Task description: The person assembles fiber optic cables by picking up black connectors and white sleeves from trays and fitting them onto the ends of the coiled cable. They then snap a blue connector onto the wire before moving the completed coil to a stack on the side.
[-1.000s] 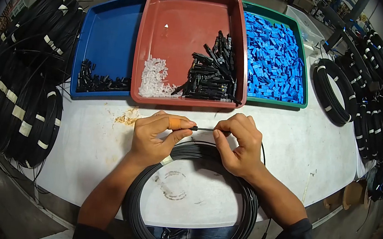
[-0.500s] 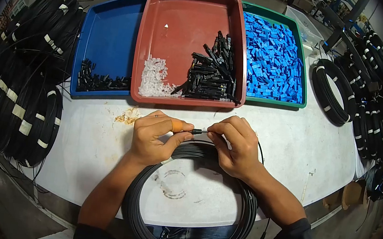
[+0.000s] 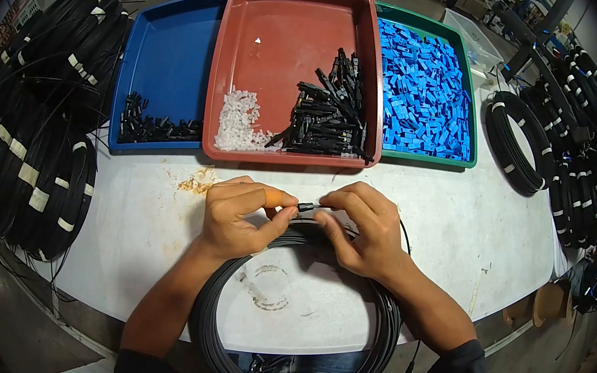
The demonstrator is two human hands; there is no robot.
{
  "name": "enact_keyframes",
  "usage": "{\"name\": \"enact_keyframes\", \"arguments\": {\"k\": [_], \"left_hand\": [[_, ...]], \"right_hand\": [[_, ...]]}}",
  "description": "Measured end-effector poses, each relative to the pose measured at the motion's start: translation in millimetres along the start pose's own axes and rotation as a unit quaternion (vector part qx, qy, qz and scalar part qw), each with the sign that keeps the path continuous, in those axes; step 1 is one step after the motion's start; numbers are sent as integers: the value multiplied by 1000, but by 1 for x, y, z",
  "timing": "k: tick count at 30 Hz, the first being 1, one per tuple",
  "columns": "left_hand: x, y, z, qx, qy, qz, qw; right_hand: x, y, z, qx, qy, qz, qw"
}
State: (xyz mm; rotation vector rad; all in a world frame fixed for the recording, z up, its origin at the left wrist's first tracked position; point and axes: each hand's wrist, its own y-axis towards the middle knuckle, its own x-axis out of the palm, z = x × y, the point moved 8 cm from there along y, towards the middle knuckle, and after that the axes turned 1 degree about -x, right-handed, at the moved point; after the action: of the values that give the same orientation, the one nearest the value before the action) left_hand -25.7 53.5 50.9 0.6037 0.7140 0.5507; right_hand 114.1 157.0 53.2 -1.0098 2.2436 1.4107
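Observation:
My left hand [image 3: 243, 213] pinches a small black cylindrical connector piece [image 3: 305, 207] between thumb and index finger. An orange cover wraps that index finger. From the piece, a thin black cable [image 3: 316, 205] runs right to the fingertips of my right hand [image 3: 368, 228]. There the fingers are curled, and the thumb stands apart from the index finger below the cable. Beneath both hands lies a large coil of black cable [image 3: 389, 324], overhanging the near table edge. What sits inside the connector piece is hidden.
Beyond my hands, a red tray [image 3: 280, 35] holds small white pieces and black connector parts. A blue tray [image 3: 167, 43] holds short black parts; a green tray [image 3: 472, 137] holds blue pieces. Coils of black cable [image 3: 19, 152] stack at left, and another coil [image 3: 516, 142] lies at right.
My right thumb has parted from the index finger and dropped a little; before, the two pinched the cable. The left hand still grips the connector piece, nearly in the same place.

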Motion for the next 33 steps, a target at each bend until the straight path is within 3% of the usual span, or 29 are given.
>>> {"name": "enact_keyframes", "arguments": {"k": [3, 5, 9, 25, 28, 33], "left_hand": [[6, 2, 3, 23, -17, -39, 999], [11, 1, 6, 55, -11, -54, 997], [9, 1, 8, 70, 0, -37, 997], [6, 0, 7, 65, -14, -24, 997], [8, -1, -5, -5, -55, -62, 997], [2, 23, -34, -120, -43, -36, 991]], "right_hand": [[-2, 6, -12, -18, -5, 13, 1000], [5, 4, -16, -64, -1, -29, 998], [6, -1, -10, -68, 15, -27, 997], [6, 1, -6, -5, 73, -40, 997], [7, 1, -3, -7, 65, -44, 997], [9, 0, -2, 15, 73, -63, 995]]}}
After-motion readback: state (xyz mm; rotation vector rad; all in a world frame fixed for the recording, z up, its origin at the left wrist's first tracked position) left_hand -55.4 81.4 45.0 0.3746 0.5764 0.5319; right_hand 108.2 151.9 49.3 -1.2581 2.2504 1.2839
